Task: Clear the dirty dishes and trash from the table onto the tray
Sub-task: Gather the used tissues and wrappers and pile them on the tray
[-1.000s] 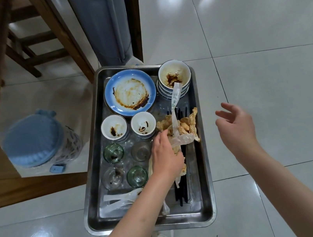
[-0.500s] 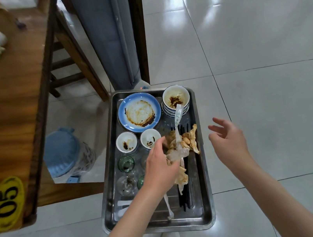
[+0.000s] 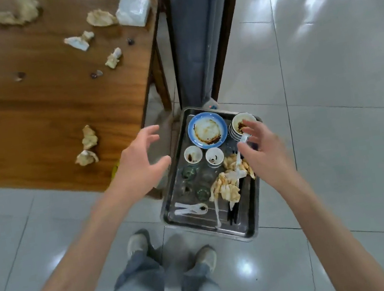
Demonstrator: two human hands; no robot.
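2 hands (image 3: 138,164) (image 3: 266,151) spread empty; tray (image 3: 249,226) holds 1 plate (image 3: 206,130), 2 cups (image 3: 193,154) (image 3: 214,155).

Bright overhead light is glaring off the glossy floor tiles (image 3: 322,54) in white patches, both hands are showing slight motion blur, and the wide lens is bending straight lines toward the edges.

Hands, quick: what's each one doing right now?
Left hand: open, fingers spread, holding nothing.
Right hand: open, fingers spread above the tray, holding nothing.
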